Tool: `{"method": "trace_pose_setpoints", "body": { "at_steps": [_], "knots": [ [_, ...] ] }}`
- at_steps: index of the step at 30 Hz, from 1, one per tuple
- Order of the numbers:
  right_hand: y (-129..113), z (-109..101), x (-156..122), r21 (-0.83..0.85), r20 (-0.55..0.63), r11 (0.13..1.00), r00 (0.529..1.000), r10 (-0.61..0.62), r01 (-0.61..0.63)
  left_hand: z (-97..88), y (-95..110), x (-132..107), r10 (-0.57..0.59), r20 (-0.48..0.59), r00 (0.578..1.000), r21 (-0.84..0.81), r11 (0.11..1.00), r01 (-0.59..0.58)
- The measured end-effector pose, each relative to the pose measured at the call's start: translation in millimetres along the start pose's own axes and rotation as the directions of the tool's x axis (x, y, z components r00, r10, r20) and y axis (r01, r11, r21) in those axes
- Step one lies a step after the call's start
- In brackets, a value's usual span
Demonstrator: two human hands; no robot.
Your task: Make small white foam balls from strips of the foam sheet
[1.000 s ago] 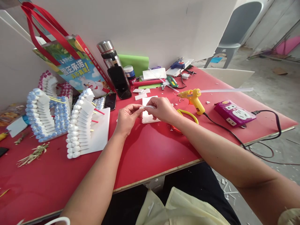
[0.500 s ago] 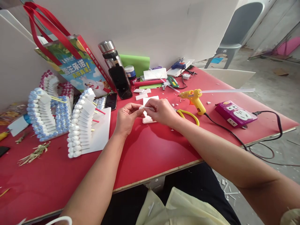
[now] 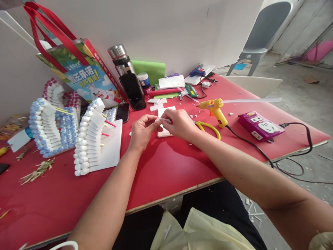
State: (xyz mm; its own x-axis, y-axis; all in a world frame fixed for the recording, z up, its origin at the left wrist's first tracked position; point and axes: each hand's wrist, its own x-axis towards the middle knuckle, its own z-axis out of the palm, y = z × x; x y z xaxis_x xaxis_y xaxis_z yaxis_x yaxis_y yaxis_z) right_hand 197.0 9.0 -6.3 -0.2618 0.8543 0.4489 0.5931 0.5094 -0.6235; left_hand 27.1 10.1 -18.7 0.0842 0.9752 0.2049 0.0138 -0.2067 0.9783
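Both hands meet over the middle of the red table (image 3: 169, 166). My left hand (image 3: 142, 131) and my right hand (image 3: 179, 123) pinch a small white strip (image 3: 161, 119) between their fingertips, just above a white foam piece (image 3: 163, 113) lying on the table. Yellow-handled scissors (image 3: 209, 126) lie right beside my right wrist. A yellow glue gun (image 3: 215, 107) with a long clear glue stick stands a little further right.
White stepped foam models with blue and white caps (image 3: 88, 139) stand at the left. A printed bag (image 3: 83, 74), a steel flask (image 3: 125, 67), two phones, foam scraps and a purple power strip (image 3: 260, 125) with black cable crowd the back and right. A grey chair (image 3: 260, 38) stands beyond.
The two hands stay pinched on the white strip and have barely shifted. More of the yellow scissors shows beside the right wrist than a second ago.
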Motion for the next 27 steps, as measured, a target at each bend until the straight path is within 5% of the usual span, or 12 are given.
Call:
{"method": "trace_pose_setpoints", "body": {
  "at_steps": [10,14,20,27],
  "knots": [
    [4.0,2.0,-2.3,-0.093,0.069,0.973,0.977,-0.203,0.209,-5.6,-1.4,1.8,0.057,0.053,0.997,-0.018,0.998,-0.056],
    [3.6,3.1,-1.6,-0.102,0.077,0.98,0.984,-0.163,0.17,-6.1,-2.0,3.1,0.055,0.058,0.997,-0.013,0.998,-0.055],
    [-1.2,0.7,-0.9,0.102,0.01,0.995,1.0,0.014,-0.015,-7.8,-1.3,4.1,0.052,0.053,0.997,0.001,0.999,-0.052],
    [-1.8,-4.5,-2.4,0.2,0.108,0.98,0.994,-0.02,-0.002,-10.3,-1.7,3.6,0.026,0.068,0.997,-0.003,1.0,-0.026]
  ]
}}
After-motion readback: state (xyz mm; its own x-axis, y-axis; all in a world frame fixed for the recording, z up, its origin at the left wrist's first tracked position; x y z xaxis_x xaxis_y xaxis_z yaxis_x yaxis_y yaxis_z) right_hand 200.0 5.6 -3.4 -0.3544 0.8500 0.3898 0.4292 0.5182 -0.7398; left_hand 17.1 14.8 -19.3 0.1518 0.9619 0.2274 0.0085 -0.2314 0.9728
